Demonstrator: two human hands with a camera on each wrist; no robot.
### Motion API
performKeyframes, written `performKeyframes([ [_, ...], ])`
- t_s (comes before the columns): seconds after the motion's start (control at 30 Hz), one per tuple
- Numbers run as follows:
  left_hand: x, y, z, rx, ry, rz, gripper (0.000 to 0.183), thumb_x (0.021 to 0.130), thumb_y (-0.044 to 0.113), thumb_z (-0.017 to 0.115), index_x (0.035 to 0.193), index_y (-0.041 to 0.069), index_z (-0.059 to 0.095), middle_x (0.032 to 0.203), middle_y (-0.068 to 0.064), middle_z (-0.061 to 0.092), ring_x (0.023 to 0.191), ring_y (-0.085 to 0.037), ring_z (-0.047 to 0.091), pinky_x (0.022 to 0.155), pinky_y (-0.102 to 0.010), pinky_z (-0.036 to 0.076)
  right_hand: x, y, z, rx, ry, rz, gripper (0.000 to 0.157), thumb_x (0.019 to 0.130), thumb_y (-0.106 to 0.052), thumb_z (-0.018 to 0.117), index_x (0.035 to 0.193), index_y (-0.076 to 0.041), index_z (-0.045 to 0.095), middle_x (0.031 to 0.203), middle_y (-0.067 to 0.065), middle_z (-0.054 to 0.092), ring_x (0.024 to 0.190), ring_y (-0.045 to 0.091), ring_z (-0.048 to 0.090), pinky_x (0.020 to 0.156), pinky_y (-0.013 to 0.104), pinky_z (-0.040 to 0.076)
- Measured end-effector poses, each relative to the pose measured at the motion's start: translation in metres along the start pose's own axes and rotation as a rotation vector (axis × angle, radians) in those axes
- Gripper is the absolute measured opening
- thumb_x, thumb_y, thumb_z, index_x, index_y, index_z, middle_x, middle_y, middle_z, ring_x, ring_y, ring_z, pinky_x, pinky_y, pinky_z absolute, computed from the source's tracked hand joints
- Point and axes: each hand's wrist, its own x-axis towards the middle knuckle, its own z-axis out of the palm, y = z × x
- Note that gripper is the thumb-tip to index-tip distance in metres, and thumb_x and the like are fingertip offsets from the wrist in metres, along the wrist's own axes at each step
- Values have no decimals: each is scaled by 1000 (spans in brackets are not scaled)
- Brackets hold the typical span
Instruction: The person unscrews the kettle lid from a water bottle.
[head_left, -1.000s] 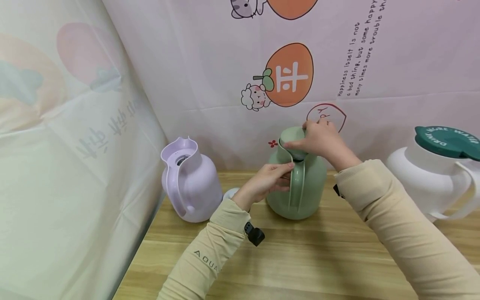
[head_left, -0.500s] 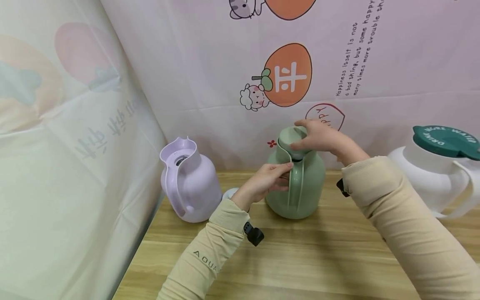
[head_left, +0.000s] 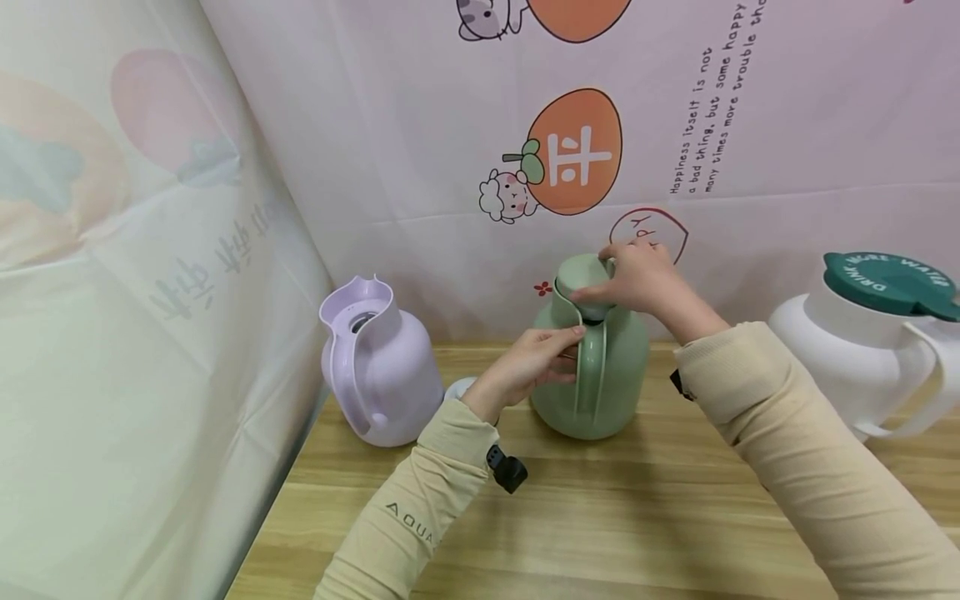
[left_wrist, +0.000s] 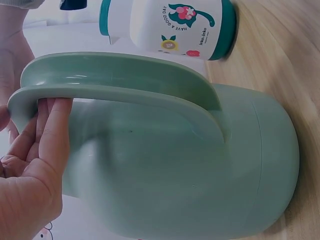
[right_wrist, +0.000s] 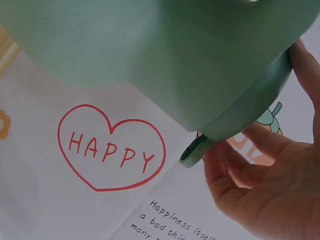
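Note:
A sage-green thermos jug [head_left: 626, 379] stands upright on the wooden table, its handle [head_left: 591, 371] facing me. My left hand [head_left: 532, 362] holds the top of that handle, fingers hooked through it and thumb on its edge; the left wrist view shows the fingers [left_wrist: 56, 130] under the handle. On the jug's mouth sits a round green lid [head_left: 581, 273], gripped by my right hand [head_left: 639, 279] with the thumb on the near side and fingers at the far side. In the right wrist view a small loop [right_wrist: 195, 152] sticks out from the lid beside the fingertips.
Left of the green jug stands a lavender jug [head_left: 401, 367] with its mouth uncovered. A small white round object [head_left: 459, 387] lies between them, partly behind my left wrist. At right is a white jug [head_left: 825, 358] with a dark green lid [head_left: 892, 283]. A printed cloth [head_left: 420, 150] hangs behind.
My right hand slid round the lid, its wrist shifting right, then came back to nearly its earlier grip. The left hand and the jug have stayed in place.

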Motion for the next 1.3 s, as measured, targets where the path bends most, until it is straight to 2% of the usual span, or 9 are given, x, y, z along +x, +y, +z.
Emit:
performKeyframes([
  [0.2,2,0,0,-3,0,5,44,102,31,45,127,-2,58,120,-20,62,108,-24,64,95,-37,54,3,8,-5,32,-39,-39,76,81,-41,73,136,5,46,137,35,43,124,56,35,99,64,36],
  [0.43,2,1,-1,8,-3,8,44,102,31,44,126,-3,58,121,-20,62,106,-23,64,95,-37,54,4,15,-12,141,-114,-114,64,84,-23,72,136,4,46,142,31,42,126,45,44,101,60,40],
  [0.5,2,1,-1,11,-5,9,44,102,32,44,126,-3,58,121,-20,61,106,-23,65,95,-37,54,3,15,-13,162,-130,-115,65,86,-21,69,139,4,43,143,32,40,127,46,43,102,62,39],
  [0.6,1,1,-1,8,-5,6,44,102,31,44,126,-2,58,121,-19,62,102,-20,65,94,-37,54,2,11,-11,175,-127,-55,70,91,-32,62,144,4,34,146,32,35,132,48,36,104,65,35],
  [0.73,1,1,-1,-1,-3,2,43,102,31,45,125,-2,59,118,-18,63,93,-14,65,94,-37,54,2,3,-3,129,-43,53,85,90,-53,55,145,6,29,145,37,28,133,53,27,105,67,31],
  [0.83,1,0,-1,1,-5,4,43,102,31,45,126,-2,59,119,-18,63,94,-14,65,94,-37,54,1,-1,4,77,5,110,94,85,-62,57,141,9,31,140,42,27,128,56,28,103,66,33],
  [0.93,1,0,-1,5,-6,5,43,102,31,44,127,-2,58,121,-19,63,97,-16,66,94,-37,54,0,-3,8,70,20,131,95,82,-62,61,139,9,32,136,41,29,126,55,28,100,65,35],
  [1.1,1,-1,-1,-1,-8,1,43,102,31,45,127,-1,58,119,-18,63,92,-13,65,94,-37,55,0,-2,7,62,17,105,88,82,-54,65,138,8,36,134,40,33,124,54,30,98,64,35],
  [1.3,1,-1,-1,-4,-8,5,43,102,30,45,127,-2,58,118,-17,63,91,-12,64,93,-37,55,4,4,-1,78,-51,7,79,85,-40,65,140,9,37,138,35,42,124,53,39,101,63,37],
])
